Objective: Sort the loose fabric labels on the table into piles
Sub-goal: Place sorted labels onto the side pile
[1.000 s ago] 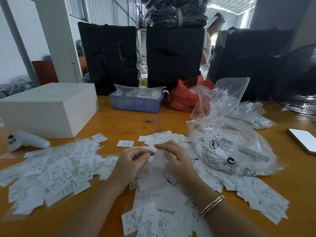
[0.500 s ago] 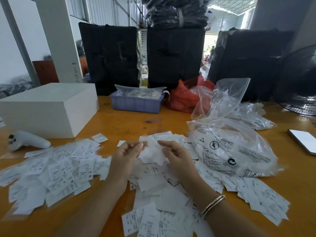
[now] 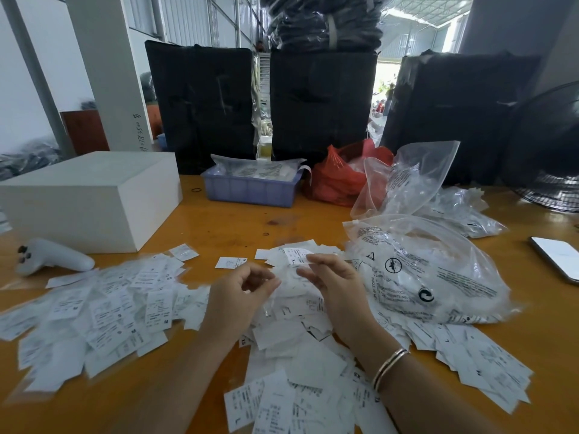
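Note:
White printed fabric labels lie over the orange table (image 3: 238,227): a wide pile at the left (image 3: 103,311), a heap under my hands (image 3: 297,339), a spread at the right (image 3: 470,364) and more at the front (image 3: 282,402). One single label (image 3: 230,262) lies apart beyond my hands. My right hand (image 3: 335,289) pinches a label marked XL (image 3: 296,256) at its fingertips, just above the middle heap. My left hand (image 3: 241,296) hovers beside it with fingers curled toward the thumb. Blur hides whether it holds a label.
A white box (image 3: 94,198) and a white controller (image 3: 53,256) sit at the left. A blue tray (image 3: 250,189) and a red bag (image 3: 338,180) stand at the back. Clear plastic bags (image 3: 423,270) crowd the right, with a phone (image 3: 557,256) and a fan (image 3: 548,151) beyond them.
My hands held a bunch of labels together and lifted it; now they have drawn a little apart, and the right hand keeps a label at its fingertips.

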Action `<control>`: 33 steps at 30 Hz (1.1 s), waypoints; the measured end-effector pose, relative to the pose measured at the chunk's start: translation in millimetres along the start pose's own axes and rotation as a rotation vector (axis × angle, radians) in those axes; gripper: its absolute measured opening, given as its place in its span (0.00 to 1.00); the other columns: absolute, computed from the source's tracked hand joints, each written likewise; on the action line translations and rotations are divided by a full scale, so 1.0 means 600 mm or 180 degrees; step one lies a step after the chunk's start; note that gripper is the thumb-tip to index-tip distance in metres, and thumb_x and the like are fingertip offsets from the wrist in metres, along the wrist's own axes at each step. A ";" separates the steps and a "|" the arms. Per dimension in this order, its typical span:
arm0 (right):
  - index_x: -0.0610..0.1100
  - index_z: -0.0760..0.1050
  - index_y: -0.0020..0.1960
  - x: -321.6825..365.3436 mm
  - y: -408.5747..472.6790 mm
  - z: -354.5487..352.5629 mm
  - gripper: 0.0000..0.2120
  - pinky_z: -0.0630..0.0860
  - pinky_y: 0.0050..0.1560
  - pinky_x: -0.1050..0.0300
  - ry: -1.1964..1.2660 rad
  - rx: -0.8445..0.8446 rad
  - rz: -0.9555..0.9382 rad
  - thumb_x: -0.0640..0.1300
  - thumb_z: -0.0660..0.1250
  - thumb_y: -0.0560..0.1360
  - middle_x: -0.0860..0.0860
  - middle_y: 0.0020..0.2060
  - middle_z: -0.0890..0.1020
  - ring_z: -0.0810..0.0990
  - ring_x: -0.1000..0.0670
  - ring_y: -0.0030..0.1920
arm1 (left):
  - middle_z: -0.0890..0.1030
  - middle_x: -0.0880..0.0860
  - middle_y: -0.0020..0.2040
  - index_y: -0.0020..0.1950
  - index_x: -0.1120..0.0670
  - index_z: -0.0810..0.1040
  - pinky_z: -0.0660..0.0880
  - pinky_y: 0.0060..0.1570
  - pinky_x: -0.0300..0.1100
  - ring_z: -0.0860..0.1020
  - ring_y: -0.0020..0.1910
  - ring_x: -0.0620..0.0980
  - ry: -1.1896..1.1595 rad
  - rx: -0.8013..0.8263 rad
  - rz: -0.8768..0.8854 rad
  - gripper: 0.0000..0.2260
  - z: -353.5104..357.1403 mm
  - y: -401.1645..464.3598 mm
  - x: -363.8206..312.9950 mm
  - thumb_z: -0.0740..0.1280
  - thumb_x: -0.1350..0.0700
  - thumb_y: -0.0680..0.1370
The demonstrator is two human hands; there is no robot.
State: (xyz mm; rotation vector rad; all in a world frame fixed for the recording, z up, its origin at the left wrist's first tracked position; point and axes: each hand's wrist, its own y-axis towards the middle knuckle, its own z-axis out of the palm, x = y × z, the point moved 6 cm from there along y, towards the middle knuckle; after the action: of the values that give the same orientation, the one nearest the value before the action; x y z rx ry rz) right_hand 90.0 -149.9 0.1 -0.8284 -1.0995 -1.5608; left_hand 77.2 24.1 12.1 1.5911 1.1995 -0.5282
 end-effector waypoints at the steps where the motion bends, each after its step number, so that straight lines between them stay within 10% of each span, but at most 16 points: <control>1: 0.49 0.84 0.41 -0.002 0.000 0.001 0.14 0.78 0.50 0.57 -0.0045 0.0050 0.0017 0.33 0.64 0.76 0.49 0.40 0.84 0.84 0.46 0.45 | 0.79 0.39 0.33 0.38 0.42 0.77 0.71 0.32 0.24 0.77 0.38 0.34 0.0072 -0.0010 0.0035 0.08 0.000 0.000 0.000 0.74 0.54 0.71; 28: 0.59 0.75 0.53 0.025 -0.020 0.021 0.21 0.77 0.45 0.60 -0.1779 0.0177 -0.0850 0.32 0.63 0.76 0.56 0.42 0.81 0.79 0.55 0.43 | 0.80 0.41 0.40 0.39 0.42 0.78 0.76 0.33 0.34 0.78 0.37 0.43 0.0168 0.0439 -0.0038 0.06 0.008 0.002 0.003 0.72 0.51 0.72; 33: 0.47 0.77 0.60 0.033 -0.030 0.040 0.18 0.70 0.41 0.72 -0.2507 0.0408 -0.1384 0.30 0.60 0.77 0.60 0.41 0.77 0.77 0.60 0.40 | 0.81 0.42 0.39 0.40 0.43 0.80 0.73 0.34 0.30 0.77 0.39 0.39 0.0034 0.0420 -0.0004 0.03 0.006 0.006 0.004 0.69 0.50 0.75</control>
State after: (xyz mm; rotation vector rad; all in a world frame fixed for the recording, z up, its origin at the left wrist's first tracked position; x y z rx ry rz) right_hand 67.1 -132.9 22.2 -1.2175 -2.0328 -1.5051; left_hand 82.1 22.1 10.3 1.7064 1.1944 -0.6111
